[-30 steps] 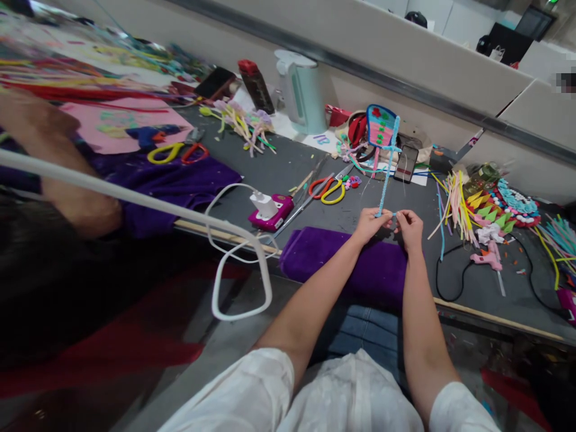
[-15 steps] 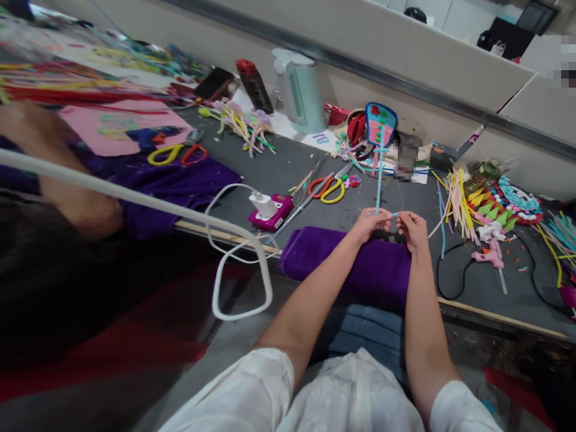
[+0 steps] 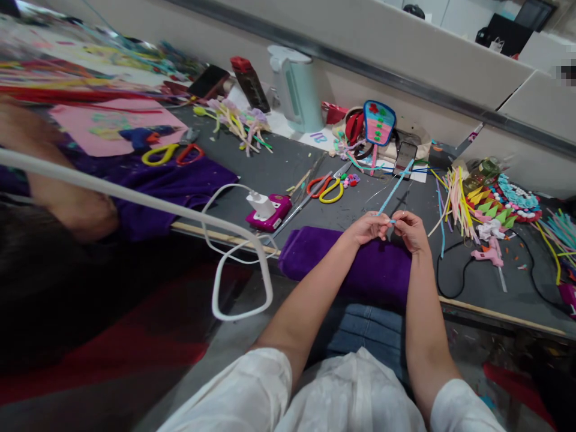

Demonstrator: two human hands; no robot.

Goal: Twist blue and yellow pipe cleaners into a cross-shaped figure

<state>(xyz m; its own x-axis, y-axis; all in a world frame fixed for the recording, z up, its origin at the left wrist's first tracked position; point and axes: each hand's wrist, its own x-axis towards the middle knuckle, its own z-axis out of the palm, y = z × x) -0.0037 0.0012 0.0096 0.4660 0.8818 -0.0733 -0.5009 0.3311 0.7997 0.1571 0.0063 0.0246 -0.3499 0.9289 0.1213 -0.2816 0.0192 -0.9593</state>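
Note:
A light blue pipe cleaner (image 3: 396,189) runs up and to the right from between my two hands. My left hand (image 3: 372,228) pinches it near its lower end. Close beside it, my right hand (image 3: 409,231) is closed on a short blue piece of the same pipe cleaner, its fingertips almost touching those of the left. Under both hands lies a folded purple cloth (image 3: 342,258) at the table's front edge. The pipe cleaner's far tip overlaps a phone (image 3: 405,159) propped on the table.
Red-and-yellow-handled scissors (image 3: 330,187) and a magenta power adapter (image 3: 270,213) lie to the left. A pink glue gun (image 3: 489,253) and a bundle of pastel pipe cleaners (image 3: 459,204) are on the right. Behind stands a kettle (image 3: 297,90). A co-worker's arm (image 3: 67,180) rests at far left.
The pipe cleaner has swung from upright to leaning right, over the phone. My hands have drawn closer together.

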